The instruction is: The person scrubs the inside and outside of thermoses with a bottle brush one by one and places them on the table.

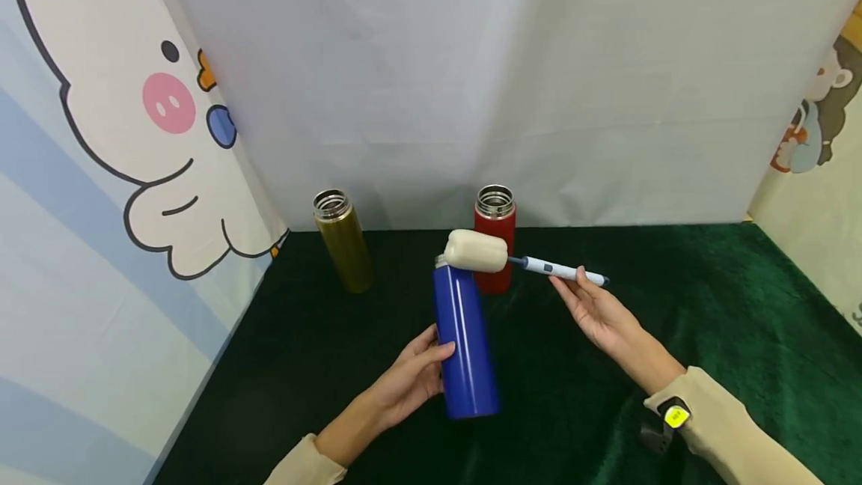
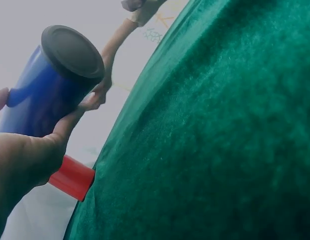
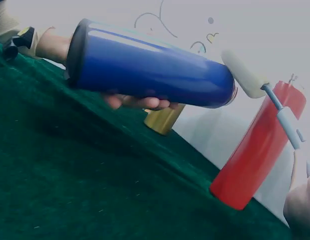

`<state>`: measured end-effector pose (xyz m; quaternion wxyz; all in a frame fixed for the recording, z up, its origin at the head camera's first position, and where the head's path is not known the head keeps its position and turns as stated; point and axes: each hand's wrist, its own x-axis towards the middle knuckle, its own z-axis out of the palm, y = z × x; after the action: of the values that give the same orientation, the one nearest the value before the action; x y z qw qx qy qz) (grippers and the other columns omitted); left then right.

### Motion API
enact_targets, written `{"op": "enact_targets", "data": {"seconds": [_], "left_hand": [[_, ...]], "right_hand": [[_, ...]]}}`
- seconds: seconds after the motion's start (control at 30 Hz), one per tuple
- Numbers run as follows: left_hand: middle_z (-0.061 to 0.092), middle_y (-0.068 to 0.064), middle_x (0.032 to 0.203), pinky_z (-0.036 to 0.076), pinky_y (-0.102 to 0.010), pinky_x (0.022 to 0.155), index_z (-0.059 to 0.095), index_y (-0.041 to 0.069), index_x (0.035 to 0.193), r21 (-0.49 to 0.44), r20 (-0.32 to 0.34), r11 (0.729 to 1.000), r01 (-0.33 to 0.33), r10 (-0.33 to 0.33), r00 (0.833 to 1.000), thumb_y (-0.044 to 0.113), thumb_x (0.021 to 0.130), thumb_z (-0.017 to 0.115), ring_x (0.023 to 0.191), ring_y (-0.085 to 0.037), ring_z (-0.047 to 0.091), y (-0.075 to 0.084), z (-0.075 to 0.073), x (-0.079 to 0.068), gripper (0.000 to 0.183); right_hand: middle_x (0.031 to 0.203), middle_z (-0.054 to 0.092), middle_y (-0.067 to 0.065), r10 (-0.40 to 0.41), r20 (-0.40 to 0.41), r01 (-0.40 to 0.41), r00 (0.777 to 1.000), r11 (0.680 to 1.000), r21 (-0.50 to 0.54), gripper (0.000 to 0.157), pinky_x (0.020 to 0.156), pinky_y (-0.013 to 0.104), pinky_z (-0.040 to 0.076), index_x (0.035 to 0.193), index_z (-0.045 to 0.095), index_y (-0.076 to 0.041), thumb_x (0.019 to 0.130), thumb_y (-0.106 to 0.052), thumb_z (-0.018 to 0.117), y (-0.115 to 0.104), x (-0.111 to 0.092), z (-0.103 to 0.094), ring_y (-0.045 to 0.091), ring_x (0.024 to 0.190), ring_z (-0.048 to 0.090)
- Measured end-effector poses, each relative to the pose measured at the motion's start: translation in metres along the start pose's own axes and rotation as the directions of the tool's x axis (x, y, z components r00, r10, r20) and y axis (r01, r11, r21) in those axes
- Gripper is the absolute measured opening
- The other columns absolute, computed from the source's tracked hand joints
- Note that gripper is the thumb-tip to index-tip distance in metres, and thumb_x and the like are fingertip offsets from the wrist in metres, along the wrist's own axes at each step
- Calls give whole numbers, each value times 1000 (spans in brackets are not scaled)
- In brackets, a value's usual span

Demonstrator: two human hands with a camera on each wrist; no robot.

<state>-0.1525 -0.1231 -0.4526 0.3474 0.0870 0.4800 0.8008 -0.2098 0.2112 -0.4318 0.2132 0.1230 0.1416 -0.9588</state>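
My left hand grips a blue bottle round its lower half, lifted off the cloth and tilted a little. Its dark base faces the left wrist camera. Between thumb and fingers, my right hand pinches the white-and-blue handle of a sponge bottle brush. The brush's cream sponge head lies sideways at the blue bottle's mouth, covering most of that opening in the head view. In the right wrist view the sponge is outside the bottle, right beside its steel rim.
Behind the blue bottle stands a red bottle, uncapped, partly hidden by the sponge. A gold bottle, also uncapped, stands at the back left. Dark green cloth covers the table, with a pale curtain hanging behind.
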Motion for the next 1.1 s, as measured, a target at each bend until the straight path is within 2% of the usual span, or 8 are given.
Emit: {"op": "enact_targets", "data": {"seconds": [0.1,0.27,0.33,0.53,0.67,0.77,0.97,1.1], "left_hand": [[44,-12,155,48,-47,108,13,16,163,8,-25,1000,-14,14,1000,25,109,46,133,-23,54,-1,-2,0,64],[56,-4,143,52,-42,103,16,15,162,7,-62,999,-35,35,997,32,110,43,124,-19,62,-1,-4,2,61],[55,-3,145,52,-42,104,14,17,162,-18,-55,999,-36,35,998,35,111,41,124,-18,62,0,-6,1,61],[43,-5,154,49,-42,108,8,24,164,-63,-39,997,-51,49,998,36,111,39,132,-19,56,6,-8,0,62],[40,-5,156,48,-44,110,8,24,164,-63,-29,996,-67,66,997,33,111,39,135,-20,52,9,-8,1,62],[39,-6,157,45,-47,114,9,21,164,-52,-10,996,-78,78,997,30,111,39,138,-20,50,11,-7,2,61],[31,-10,163,32,-58,122,8,21,164,-67,20,995,-79,80,997,24,112,38,144,-23,43,11,-6,2,61],[30,-13,165,35,-58,120,8,20,164,-31,27,998,-52,53,998,23,111,40,144,-25,43,7,-4,0,62]], "right_hand": [[114,67,11,24,-33,-25,999,1000,-7,14,114,25,44,118,53,-13,104,-16,54,1,-5,-9,25,107,72],[114,65,8,85,-51,-91,995,987,-129,12,107,25,51,115,54,-13,107,-21,50,0,-16,-25,22,106,71],[113,64,7,114,-35,-118,993,976,-182,14,103,25,54,112,56,-13,108,-22,47,-1,-20,-31,20,105,71],[110,62,3,181,80,-153,980,949,-274,32,99,24,56,108,67,-11,110,-27,39,-3,-25,-42,13,105,68],[108,63,0,170,67,-142,983,941,-307,33,97,22,56,108,69,-12,110,-28,40,-5,-23,-41,10,103,68],[105,63,0,149,16,-137,989,941,-310,30,93,22,57,106,68,-13,109,-29,42,-5,-16,-37,10,100,67],[104,62,0,91,-88,-113,992,951,-288,18,90,22,57,104,63,-17,106,-29,50,-6,-4,-25,12,97,67],[109,62,1,67,-113,-93,991,966,-242,8,95,23,57,110,54,-19,104,-25,54,-4,3,-17,14,99,68]]}}
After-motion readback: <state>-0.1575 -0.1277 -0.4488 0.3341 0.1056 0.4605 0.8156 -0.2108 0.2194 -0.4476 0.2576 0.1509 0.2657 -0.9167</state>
